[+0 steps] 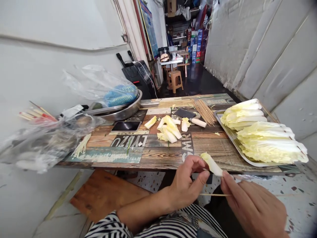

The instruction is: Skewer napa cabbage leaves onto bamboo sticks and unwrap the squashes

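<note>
A small cabbage leaf is held between my two hands at the table's front edge. My left hand has thumb and forefinger curled at its yellow end. The fingers of my right hand pinch the white end. A thin wooden skewer runs below the leaf toward my right hand, partly hidden by it. Several cut cabbage pieces lie mid-table, beside a knife with a dark blade and pale handle. At the right, a metal tray holds long cabbage pieces. Loose skewers lie behind the knife.
A black phone lies left of the cut pieces. Plastic bags and a metal bowl crowd the table's left side. Enoki mushrooms rest near the bags. Beyond the table are a stool and a black speaker case.
</note>
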Available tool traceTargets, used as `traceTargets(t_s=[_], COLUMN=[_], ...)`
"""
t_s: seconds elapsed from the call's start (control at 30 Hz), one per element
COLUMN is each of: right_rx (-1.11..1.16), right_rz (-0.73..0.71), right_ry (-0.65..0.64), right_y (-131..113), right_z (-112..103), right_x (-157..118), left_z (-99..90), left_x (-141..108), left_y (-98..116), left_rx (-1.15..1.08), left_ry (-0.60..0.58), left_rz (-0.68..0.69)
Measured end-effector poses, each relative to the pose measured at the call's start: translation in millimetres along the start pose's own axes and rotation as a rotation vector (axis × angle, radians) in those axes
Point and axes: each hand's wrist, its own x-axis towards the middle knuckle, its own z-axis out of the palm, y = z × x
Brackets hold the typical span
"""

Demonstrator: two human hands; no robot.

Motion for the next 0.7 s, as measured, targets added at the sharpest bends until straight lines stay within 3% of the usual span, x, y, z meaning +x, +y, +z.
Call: traceTargets(t_s=[0.1,0.27,0.37,0.47,0.6,0.7], right_rx=[0.041,0.053,0.060,0.073,0.227,0.361], right_rz=[0.011,0.015,0.013,0.061,0.382,0.486], right_ry=[-0.021,-0.048,-0.050,-0.057,-0.167,-0.238], right_y=[-5.9,-9.7,-12.0,-15.8,-13.1,-4.3], right_z=[-1.1,-9.8,-13.4,-16.3,-24.9,-35.1], right_x=[-2.5,-2.3,2.3,4.7,-3.8,-17.5], left_z=[-2.9,-2.6,1.1,2.8,-6.2,-15.0], left_x=[4.7,13.1,15.7,16.7,19.4,22.8], left_y=[1.4,4.4,2.8,-2.5,-6.4,-2.4], left_rx=[0.095,-0.336,-0.352,-0.140,0.393,0.535], left_ry=[-0.060,-0.266,-0.328,-0.273,-0.039,0.073], left_rz=[0.119,-0.232,-0.284,-0.097,0.438,0.658])
